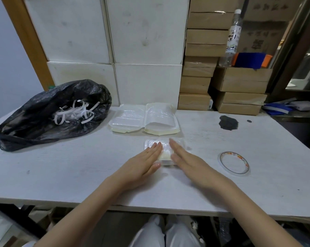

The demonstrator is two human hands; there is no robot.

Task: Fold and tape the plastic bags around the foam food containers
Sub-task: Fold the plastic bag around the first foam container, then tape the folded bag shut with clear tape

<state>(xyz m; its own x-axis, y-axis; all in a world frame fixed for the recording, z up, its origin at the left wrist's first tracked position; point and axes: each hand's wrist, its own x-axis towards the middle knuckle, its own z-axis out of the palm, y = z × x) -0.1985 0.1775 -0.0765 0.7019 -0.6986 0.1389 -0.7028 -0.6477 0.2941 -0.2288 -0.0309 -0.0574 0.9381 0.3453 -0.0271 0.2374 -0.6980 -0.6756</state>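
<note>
A small foam food container wrapped in a clear plastic bag lies on the white table in front of me. My left hand lies flat with straight fingers on its left part. My right hand lies flat with straight fingers on its right part. Both hands cover much of the package. Two larger bagged foam containers sit side by side behind it. A roll of clear tape lies on the table to the right of my right hand.
A black rubbish bag with white paper strips lies at the table's left. White foam boxes and stacked cardboard boxes stand behind. A plastic bottle stands on boxes at right. A dark patch marks the table.
</note>
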